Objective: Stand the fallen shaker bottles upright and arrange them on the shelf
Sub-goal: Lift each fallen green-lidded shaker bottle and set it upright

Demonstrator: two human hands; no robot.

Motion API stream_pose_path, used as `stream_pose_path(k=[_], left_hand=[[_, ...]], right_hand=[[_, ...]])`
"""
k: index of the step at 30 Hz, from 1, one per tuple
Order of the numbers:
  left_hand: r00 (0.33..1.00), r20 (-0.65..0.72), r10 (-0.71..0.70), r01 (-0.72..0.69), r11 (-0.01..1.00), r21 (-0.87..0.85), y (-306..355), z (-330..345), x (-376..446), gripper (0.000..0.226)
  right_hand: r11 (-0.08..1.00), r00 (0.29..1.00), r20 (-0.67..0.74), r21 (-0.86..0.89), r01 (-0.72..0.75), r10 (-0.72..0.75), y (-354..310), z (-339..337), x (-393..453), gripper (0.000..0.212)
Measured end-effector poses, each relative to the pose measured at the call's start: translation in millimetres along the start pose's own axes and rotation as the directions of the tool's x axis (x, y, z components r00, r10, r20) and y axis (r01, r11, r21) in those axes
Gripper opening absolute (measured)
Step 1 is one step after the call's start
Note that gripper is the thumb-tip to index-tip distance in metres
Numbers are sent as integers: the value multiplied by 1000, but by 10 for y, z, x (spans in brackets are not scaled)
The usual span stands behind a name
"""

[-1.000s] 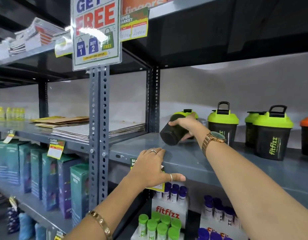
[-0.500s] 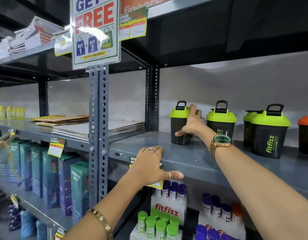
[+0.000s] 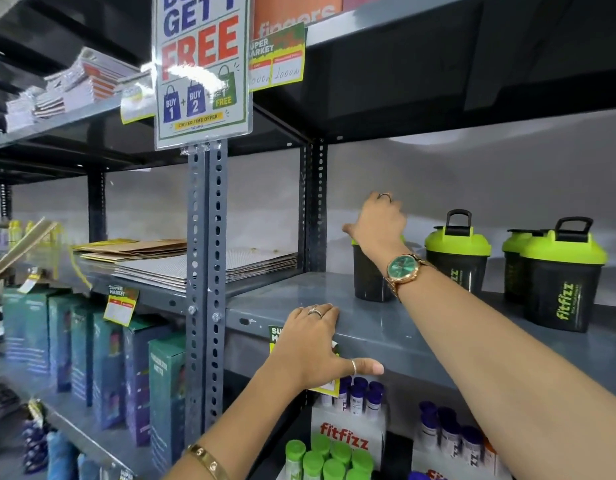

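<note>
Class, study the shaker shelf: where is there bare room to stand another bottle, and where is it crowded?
Bare: the shelf stretch between the corner post and the leftmost shaker, behind the left hand; also the front strip before the bottles, crossed by the right forearm. Crowded: the right end, where two green-lidded shakers stand close together.

I'm in a supermarket: a get-one-free offer sign on the racking, Super Market price tags on the shelf edges.
</note>
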State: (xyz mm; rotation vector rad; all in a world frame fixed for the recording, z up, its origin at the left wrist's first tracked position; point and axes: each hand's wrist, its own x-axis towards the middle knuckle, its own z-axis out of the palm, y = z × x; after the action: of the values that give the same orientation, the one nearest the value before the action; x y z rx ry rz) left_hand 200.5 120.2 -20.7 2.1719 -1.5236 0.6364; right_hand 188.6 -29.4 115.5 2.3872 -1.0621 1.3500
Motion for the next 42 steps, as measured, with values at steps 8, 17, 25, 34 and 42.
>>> stream_pose_path(k=[8, 17, 25, 34, 42], left_hand=[[1000, -27, -4, 4, 1000, 13, -12, 20, -3, 123], [1000, -15, -1, 1, 999, 36, -6, 22, -2, 126], [1000, -15, -4, 4, 999, 33, -23, 38, 13, 117], [999, -36, 0, 0, 1000, -9, -9, 30, -4, 115], [999, -55, -1, 1, 1000, 7, -7, 47, -9, 113]], right_hand=[[997, 985, 173, 79, -9, -5, 89, -9, 201, 57], [886, 845, 511, 452, -108, -158, 451, -266, 385, 52], [757, 850, 519, 592, -277, -95, 572, -199, 379, 46], [974, 995, 79, 211, -77, 61, 228, -119, -16, 79], [999, 992, 122, -17, -35, 37, 57, 30, -124, 93]])
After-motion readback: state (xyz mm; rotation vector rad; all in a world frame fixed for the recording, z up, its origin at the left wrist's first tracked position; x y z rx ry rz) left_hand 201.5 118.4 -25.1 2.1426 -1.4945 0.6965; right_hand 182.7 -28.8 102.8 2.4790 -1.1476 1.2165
